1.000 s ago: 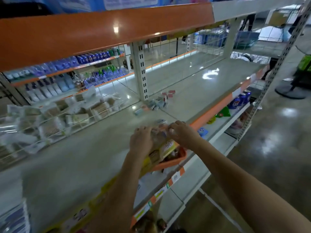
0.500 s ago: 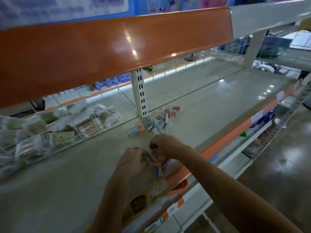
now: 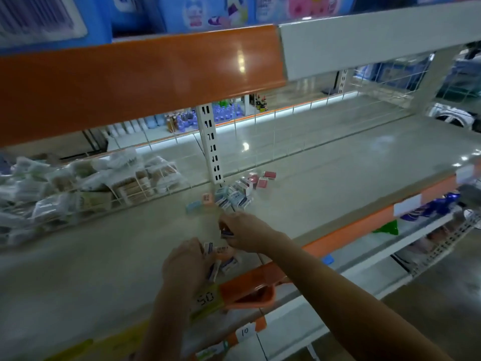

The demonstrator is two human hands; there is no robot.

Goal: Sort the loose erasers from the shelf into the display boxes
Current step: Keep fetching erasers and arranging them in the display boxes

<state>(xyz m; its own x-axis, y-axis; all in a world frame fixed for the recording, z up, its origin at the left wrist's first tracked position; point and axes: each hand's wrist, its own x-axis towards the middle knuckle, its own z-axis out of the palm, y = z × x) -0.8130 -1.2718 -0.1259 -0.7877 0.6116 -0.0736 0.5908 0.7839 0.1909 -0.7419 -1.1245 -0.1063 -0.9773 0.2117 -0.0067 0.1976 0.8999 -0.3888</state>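
Right hand (image 3: 243,231), reaching forward over the grey shelf (image 3: 325,178), is curling its fingers round a small dark-and-white eraser (image 3: 226,233) and holding it just above the shelf surface. Left hand (image 3: 186,264), nearer the shelf's front edge, is resting with its fingers bent against a cluster of boxed erasers (image 3: 221,259) that are lying between the two hands; motion blur is hiding whether the left hand is actually gripping any of them.

Just in front of the left hand, a yellow-green display box (image 3: 208,299) marked "50" is sitting at the shelf edge, touching an orange tray (image 3: 250,295) that is overhanging the orange edge strip. No eraser is showing inside either container from this angle.

Beyond the right hand, a loose pile of erasers (image 3: 234,195) is lying at the foot of the white slotted upright (image 3: 210,149): pale blue and white ones nearest, red-sleeved ones (image 3: 263,179) toward the right, and a single blue eraser (image 3: 194,206) and an orange one (image 3: 207,198) lying a little apart on the left.

To the left, behind a wire divider (image 3: 125,196), clear packets of goods (image 3: 86,178) are lying heaped. Above, an orange fascia (image 3: 140,79) is fronting the upper shelf, which is carrying blue packages (image 3: 197,11). Below right, a lower shelf (image 3: 390,246) is bearing blue items and a green one.
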